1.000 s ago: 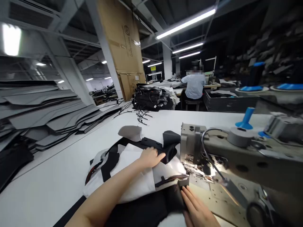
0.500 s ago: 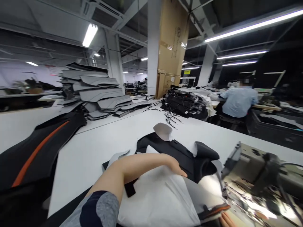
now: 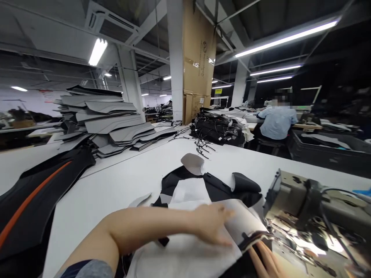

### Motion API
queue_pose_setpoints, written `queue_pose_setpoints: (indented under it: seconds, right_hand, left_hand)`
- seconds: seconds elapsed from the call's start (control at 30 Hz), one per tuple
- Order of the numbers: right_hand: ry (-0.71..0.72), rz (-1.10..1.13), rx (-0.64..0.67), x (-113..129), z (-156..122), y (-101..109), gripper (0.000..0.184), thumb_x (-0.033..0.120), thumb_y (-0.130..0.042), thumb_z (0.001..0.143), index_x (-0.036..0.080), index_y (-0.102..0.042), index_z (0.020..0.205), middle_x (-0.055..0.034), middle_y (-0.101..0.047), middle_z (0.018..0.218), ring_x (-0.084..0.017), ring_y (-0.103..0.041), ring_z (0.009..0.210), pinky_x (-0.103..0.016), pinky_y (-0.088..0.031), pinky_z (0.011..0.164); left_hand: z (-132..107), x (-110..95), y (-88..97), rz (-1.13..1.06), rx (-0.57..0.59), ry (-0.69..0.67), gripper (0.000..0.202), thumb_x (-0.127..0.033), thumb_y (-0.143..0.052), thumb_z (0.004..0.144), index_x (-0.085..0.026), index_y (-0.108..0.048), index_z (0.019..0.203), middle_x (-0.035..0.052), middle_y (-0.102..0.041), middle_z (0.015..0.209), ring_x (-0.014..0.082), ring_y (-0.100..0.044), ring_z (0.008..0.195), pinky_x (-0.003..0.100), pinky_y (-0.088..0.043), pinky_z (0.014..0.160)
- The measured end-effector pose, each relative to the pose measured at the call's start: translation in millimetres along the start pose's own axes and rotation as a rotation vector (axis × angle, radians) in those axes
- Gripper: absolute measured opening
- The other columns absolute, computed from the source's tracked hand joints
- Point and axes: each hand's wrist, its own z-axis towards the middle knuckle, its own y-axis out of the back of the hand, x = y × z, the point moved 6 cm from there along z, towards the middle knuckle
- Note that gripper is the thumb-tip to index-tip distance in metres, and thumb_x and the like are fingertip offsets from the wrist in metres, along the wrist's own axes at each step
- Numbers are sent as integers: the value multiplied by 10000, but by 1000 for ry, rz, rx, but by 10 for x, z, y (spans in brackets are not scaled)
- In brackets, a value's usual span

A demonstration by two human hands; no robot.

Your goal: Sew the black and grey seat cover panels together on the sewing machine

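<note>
My left hand [image 3: 211, 222] reaches across from the left over a sewn cover piece with a white fabric backing [image 3: 185, 255]. Its fingers are spread and a little blurred, over the white backing near a pale grey flap [image 3: 242, 218]. My right hand [image 3: 265, 260] shows at the bottom right, fingers stretched out flat at the dark, bound edge of that flap; its fingertips are partly covered. Behind the left hand lie the cover's black panels [image 3: 220, 185], with a curled grey tab on top. Close to the right hand stands a lit sewing machine [image 3: 307, 216].
A tall stack of grey panels [image 3: 113, 119] stands at the back left. At left lies a black piece with an orange stripe [image 3: 37, 189]. A dark heap of sewn pieces [image 3: 217, 127] sits at the back, near a black bin [image 3: 330, 148] and a seated person [image 3: 278, 121].
My left hand has come nearer and its fingers have spread over the backing. More white fabric shows behind it. More of my right hand is visible. The view has shifted slightly right.
</note>
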Motion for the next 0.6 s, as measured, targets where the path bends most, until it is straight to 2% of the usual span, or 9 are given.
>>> queue_pose_setpoints:
  seconds: [0.1, 0.17, 0.23, 0.3, 0.33, 0.4, 0.47, 0.53, 0.6]
  right_hand:
    - [27, -103, 77, 135, 303, -76, 445, 95, -485, 755, 114, -562, 1193, -172, -613, 1069, -342, -566, 1036, -432, -519, 821]
    - [-73, -164, 160, 136, 510, -85, 380, 96, -487, 749, 91, -611, 1108, -200, -609, 1084, -369, -552, 1051, -475, -508, 819]
    - [-162, -148, 218, 81, 679, -58, 375, 69, -474, 721, 64, -630, 1062, -235, -612, 1069, -382, -571, 1006, -480, -520, 735]
    - [-183, -50, 270, -4, 790, -25, 340, 32, -463, 663, 89, -664, 931, -192, -658, 882, -324, -627, 823, -406, -526, 625]
    - [-178, 6, 290, -53, 817, -6, 332, 20, -457, 629, 122, -669, 864, -139, -660, 772, -274, -632, 720, -355, -519, 588]
    - [-158, 92, 309, -140, 804, 37, 379, 21, -437, 577, 181, -664, 835, -53, -655, 689, -194, -624, 632, -264, -508, 585]
    - [-132, 183, 309, -172, 702, 50, 490, 41, -409, 584, 215, -654, 970, -19, -698, 844, -154, -650, 746, -206, -505, 667]
    - [-32, 295, 291, -101, 547, 22, 557, 54, -377, 643, 236, -617, 1112, -1, -691, 1037, -133, -649, 888, -188, -494, 744]
    - [85, 357, 265, 1, 382, -29, 552, 68, -356, 708, 261, -593, 1168, 24, -675, 1096, -126, -649, 923, -195, -497, 758]
  left_hand:
    - [-51, -257, -226, 15, 209, -110, 1135, -518, -735, 575, -290, -63, 1461, 151, -440, 1308, 347, -547, 1023, 419, -480, 758]
    - [23, -164, -175, 44, 337, -46, 1121, -383, -763, 549, -301, -111, 1457, 140, -499, 1257, 334, -585, 952, 377, -488, 681]
    - [188, 70, 16, 83, 434, 53, 839, -240, -704, 612, -304, -359, 1374, 92, -605, 1116, 285, -619, 866, 318, -474, 627]
    - [403, 318, 263, 172, 430, 158, 472, -139, -629, 676, -234, -599, 1137, 85, -659, 960, 268, -628, 826, 318, -466, 643]
    - [506, 401, 371, 222, 390, 197, 361, -115, -596, 709, -187, -631, 1060, 111, -659, 945, 281, -623, 847, 342, -465, 672]
    - [668, 429, 497, 305, 277, 208, 322, -103, -528, 778, -139, -602, 1090, 167, -630, 1020, 306, -597, 933, 391, -452, 744]
    - [753, 240, 463, 336, 189, 28, 401, -142, -487, 834, -179, -506, 1233, 146, -604, 1087, 279, -574, 982, 376, -435, 789]
    - [747, -55, 344, 321, 121, -276, 462, -269, -508, 860, -250, -421, 1314, 82, -603, 1093, 238, -570, 957, 330, -429, 778]
    - [699, -273, 241, 322, 37, -503, 560, -407, -546, 839, -271, -365, 1351, 60, -573, 1156, 225, -559, 944, 318, -426, 745]
